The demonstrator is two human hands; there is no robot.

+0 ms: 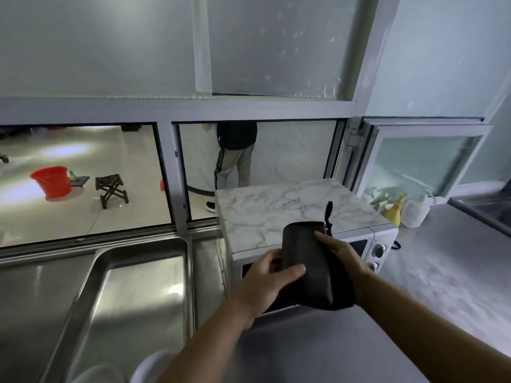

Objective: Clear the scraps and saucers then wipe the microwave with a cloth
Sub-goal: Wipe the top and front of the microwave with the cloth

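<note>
A white microwave (383, 239) stands on the counter with a marble slab (276, 211) lying on its top. In front of it I hold a black pouch (307, 266) with a wrist strap, using both hands. My left hand (265, 280) grips its left side with the thumb across the front. My right hand (338, 254) grips its right edge. The pouch hides most of the microwave door. White saucers (149, 369) show at the bottom edge, partly hidden by my left forearm.
A steel sink (116, 286) lies to the left. Right of the microwave stand a yellow spray bottle (395, 214), a white bottle (416, 214) and a crumpled cloth (383, 197). Beyond the window are a person's legs (235, 164), a red bucket (52, 181) and a stool.
</note>
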